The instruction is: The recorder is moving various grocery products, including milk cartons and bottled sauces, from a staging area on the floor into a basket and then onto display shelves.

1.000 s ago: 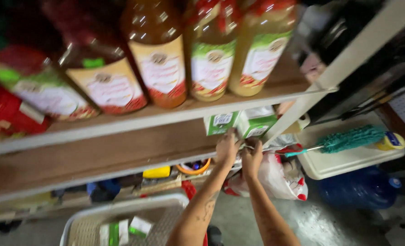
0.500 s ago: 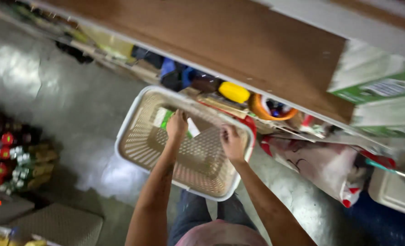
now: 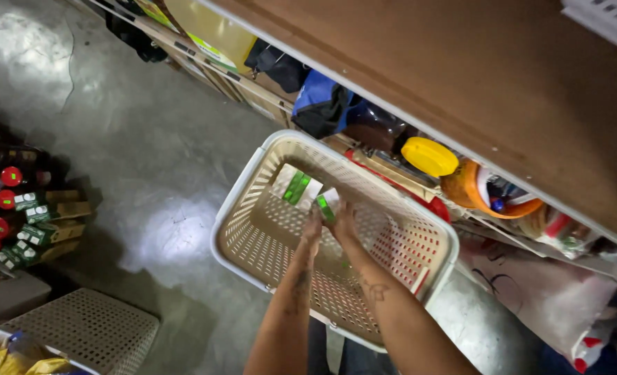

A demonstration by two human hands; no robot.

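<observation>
A cream plastic basket (image 3: 242, 201) sits on the grey floor below me. Both my hands are inside it, close together near its far end. My left hand (image 3: 313, 228) and my right hand (image 3: 344, 221) grip a small green and white carton (image 3: 326, 202) between their fingertips. A second green and white carton (image 3: 295, 187) lies flat on the basket's bottom just beyond them. My forearms reach down from the lower edge of the view.
A brown wooden shelf (image 3: 475, 83) overhangs the basket's far side. Under it sit a yellow lid (image 3: 429, 156), an orange bowl (image 3: 469, 194) and a blue bag (image 3: 319, 104). Cartons and red-capped bottles (image 3: 27, 215) lie at left, an upturned white basket (image 3: 86, 326) at bottom left.
My hands left the upper shelf, where they reached for green and white cartons, and came down into the basket. My view swung from the shelf to the floor.
</observation>
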